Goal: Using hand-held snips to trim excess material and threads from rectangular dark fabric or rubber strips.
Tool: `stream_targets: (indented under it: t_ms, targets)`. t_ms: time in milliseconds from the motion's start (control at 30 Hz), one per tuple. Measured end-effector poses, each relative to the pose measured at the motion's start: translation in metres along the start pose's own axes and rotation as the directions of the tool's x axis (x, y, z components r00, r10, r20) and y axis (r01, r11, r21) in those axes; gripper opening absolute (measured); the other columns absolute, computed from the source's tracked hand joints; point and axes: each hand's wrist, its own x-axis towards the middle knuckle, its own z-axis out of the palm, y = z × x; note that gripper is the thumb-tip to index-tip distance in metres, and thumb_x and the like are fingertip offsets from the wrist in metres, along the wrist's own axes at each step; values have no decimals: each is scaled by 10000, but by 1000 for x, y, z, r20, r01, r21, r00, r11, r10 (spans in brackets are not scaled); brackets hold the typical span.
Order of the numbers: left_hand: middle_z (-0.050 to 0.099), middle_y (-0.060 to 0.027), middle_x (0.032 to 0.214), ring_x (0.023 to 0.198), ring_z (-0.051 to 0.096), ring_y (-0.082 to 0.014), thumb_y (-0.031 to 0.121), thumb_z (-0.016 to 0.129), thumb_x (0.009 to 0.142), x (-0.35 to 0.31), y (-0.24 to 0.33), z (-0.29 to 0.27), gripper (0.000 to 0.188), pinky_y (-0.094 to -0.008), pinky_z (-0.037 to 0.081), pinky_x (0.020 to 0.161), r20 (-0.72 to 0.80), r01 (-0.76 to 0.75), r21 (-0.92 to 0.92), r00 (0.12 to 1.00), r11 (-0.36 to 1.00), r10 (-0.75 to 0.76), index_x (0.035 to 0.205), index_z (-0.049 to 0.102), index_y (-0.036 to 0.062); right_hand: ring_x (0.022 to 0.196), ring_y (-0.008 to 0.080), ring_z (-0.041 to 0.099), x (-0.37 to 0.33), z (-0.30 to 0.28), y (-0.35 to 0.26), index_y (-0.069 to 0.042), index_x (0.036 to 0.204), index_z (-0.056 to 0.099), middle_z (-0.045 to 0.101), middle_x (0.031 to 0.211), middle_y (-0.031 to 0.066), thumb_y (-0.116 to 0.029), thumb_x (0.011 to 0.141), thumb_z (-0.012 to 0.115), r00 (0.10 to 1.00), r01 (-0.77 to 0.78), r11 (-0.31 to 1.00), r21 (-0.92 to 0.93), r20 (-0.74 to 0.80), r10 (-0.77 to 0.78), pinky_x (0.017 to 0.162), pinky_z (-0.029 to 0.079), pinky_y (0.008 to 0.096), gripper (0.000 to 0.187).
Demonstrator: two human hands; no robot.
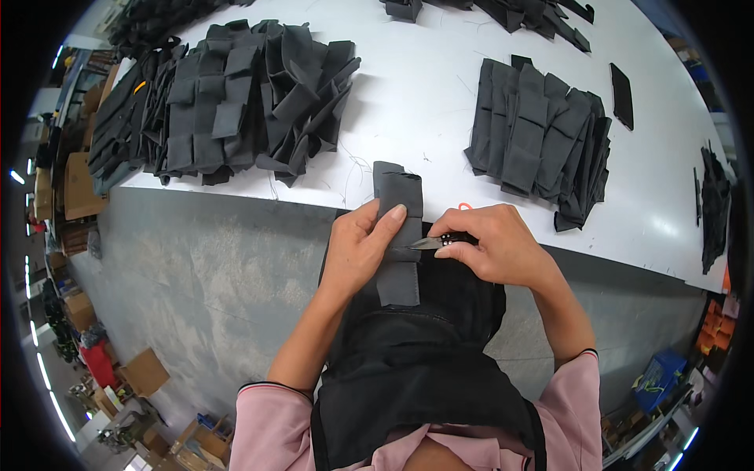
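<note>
Over my lap, by the table's front edge, my left hand grips a dark grey folded fabric strip. Its thumb presses on the front of the strip and the other fingers reach round its left side. The strip is upright, with a crosswise seam near the middle. My right hand is closed round the black handle of a small knife. The silver pointed blade aims left and meets the strip at the seam. How deep the tip goes, I cannot tell. A thin orange loop shows just behind my right hand.
On the white table lie piles of dark fabric pieces at left and a smaller stack at right. A black phone lies beyond that stack. Loose threads are scattered near the front edge. Cardboard boxes stand on the floor.
</note>
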Motion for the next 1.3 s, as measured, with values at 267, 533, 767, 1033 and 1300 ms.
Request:
stream_targets:
  t_ms: [267, 533, 767, 1033, 1300]
  targets:
    - [579, 47, 779, 700, 471, -17, 240, 567, 939, 2, 3, 5, 267, -182, 395, 617, -12, -13, -64, 1000, 998, 12, 950, 641, -16, 648, 248, 621, -8, 22, 19, -86, 901, 631, 662, 743, 70, -175, 776, 685, 978, -183, 656, 732, 70, 195, 651, 470, 318, 162]
    - [569, 56, 728, 678, 438, -13, 259, 562, 941, 3, 1, 5, 280, -190, 376, 589, -35, -17, -44, 999, 999, 16, 872, 618, -6, 645, 270, 613, -17, 18, -6, -82, 926, 626, 643, 721, 65, -173, 780, 684, 969, -39, 991, 130, -236, 69, 631, 479, 312, 181]
    - [615, 31, 781, 716, 488, -21, 246, 574, 933, 2, 2, 3, 268, -188, 408, 636, -42, 26, -124, 999, 992, -32, 926, 650, -11, 628, 169, 634, -12, 19, 8, -42, 952, 617, 670, 751, 83, -114, 798, 675, 986, -148, 715, 684, 48, 158, 585, 465, 272, 181]
    - [628, 27, 806, 720, 496, -18, 231, 590, 926, 5, -2, 6, 260, -187, 405, 646, -53, 88, -366, 992, 926, -115, 903, 670, -15, 598, 231, 588, -26, 52, -19, -46, 954, 599, 614, 724, 92, -70, 727, 713, 830, 28, 997, -76, -554, -66, 570, 458, 304, 255]
    - [453, 104, 634, 604, 329, 4, 228, 602, 923, 5, -9, 14, 318, -185, 261, 513, -192, -17, -258, 981, 966, -35, 669, 562, 41, 663, 234, 580, -27, 51, -26, -19, 946, 597, 525, 863, 88, -49, 695, 715, 842, 117, 990, -79, -521, -141, 555, 447, 308, 279]
